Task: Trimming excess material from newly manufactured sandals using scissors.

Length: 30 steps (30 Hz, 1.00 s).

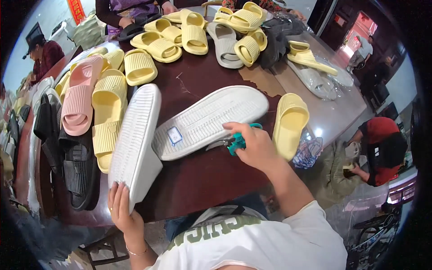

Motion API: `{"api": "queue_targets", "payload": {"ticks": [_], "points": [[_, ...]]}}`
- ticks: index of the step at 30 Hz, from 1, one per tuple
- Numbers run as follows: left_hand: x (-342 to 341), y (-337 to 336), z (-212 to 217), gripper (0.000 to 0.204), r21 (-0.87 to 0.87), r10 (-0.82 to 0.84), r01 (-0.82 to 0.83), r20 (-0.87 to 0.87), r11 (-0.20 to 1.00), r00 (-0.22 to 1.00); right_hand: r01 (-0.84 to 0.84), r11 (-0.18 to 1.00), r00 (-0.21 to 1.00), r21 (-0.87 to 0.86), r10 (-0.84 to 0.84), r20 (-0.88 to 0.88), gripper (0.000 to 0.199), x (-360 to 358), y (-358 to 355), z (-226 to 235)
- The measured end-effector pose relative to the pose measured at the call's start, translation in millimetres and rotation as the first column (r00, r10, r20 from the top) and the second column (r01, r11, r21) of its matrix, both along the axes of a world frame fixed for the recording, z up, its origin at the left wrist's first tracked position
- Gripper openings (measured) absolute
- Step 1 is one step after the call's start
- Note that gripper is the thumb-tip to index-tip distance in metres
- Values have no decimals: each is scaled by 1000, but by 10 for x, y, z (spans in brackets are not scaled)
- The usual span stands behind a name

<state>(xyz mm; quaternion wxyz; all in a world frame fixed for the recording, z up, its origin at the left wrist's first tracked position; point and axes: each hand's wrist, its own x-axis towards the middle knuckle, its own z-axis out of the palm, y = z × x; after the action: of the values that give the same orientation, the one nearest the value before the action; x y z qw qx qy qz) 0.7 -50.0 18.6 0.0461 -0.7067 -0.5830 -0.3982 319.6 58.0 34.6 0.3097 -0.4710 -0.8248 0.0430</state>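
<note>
My left hand (pixel 120 208) is closed on the heel end of a white slide slipper (pixel 137 135), tilted on its side near the table's front edge. A second white slide slipper (pixel 216 114) lies sole up beside it, touching it at one end. A small blue-and-white sticker (pixel 174 136) is on that sole. My right hand (pixel 258 146) grips green-handled scissors (pixel 237 143), their metal blades at the near edge of the second slipper. My right index finger reaches over the sole's edge. A single yellow slide slipper (pixel 288 123) lies just beyond that hand.
On the dark red table (pixel 193 189), yellow slippers (pixel 155 45), a pink pair (pixel 81 96), black slippers (pixel 77 166) and a grey slipper (pixel 225 45) ring the work spot. Bagged slippers (pixel 315 81) and small printed slips (pixel 308 153) lie right. Other people sit around, one in red (pixel 382 150).
</note>
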Motion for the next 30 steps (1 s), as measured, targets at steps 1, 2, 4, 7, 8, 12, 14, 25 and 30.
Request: {"api": "queue_targets", "payload": {"ticks": [1, 2, 4, 7, 8, 12, 14, 25, 30], "points": [[-11, 1, 25, 38, -43, 13, -19, -139, 999, 990, -74, 997, 994, 14, 74, -76, 41, 32, 5, 26], [-17, -2, 58, 36, -83, 21, -45, -276, 995, 961, -79, 997, 994, 10, 80, -74, 41, 53, 13, 51], [73, 3, 228, 36, -146, -31, -5, -239, 989, 971, -47, 999, 988, -13, 45, -146, 38, 69, 40, 97], [246, 41, 391, 39, -253, -112, 70, -156, 965, 981, -44, 997, 975, -64, 29, -219, 35, 193, 89, 107], [283, 55, 381, 44, -205, -153, 112, -199, 972, 968, -38, 994, 968, -104, 11, -253, 34, 272, 93, 105], [480, 166, 335, 54, -110, -256, 234, -287, 966, 923, -103, 986, 920, -134, 43, -390, 31, 336, 126, 75], [581, 227, 323, 54, -95, -335, 322, -299, 942, 893, -136, 982, 894, -128, 66, -443, 30, 311, 127, 69], [688, 292, 43, 33, -152, -429, 402, -385, 903, 817, -430, 838, 900, -338, 365, -240, 39, -175, -30, 259], [711, 284, 26, 31, -203, -431, 384, -298, 900, 852, -479, 840, 876, -254, 473, -89, 29, -297, -133, 302]]}}
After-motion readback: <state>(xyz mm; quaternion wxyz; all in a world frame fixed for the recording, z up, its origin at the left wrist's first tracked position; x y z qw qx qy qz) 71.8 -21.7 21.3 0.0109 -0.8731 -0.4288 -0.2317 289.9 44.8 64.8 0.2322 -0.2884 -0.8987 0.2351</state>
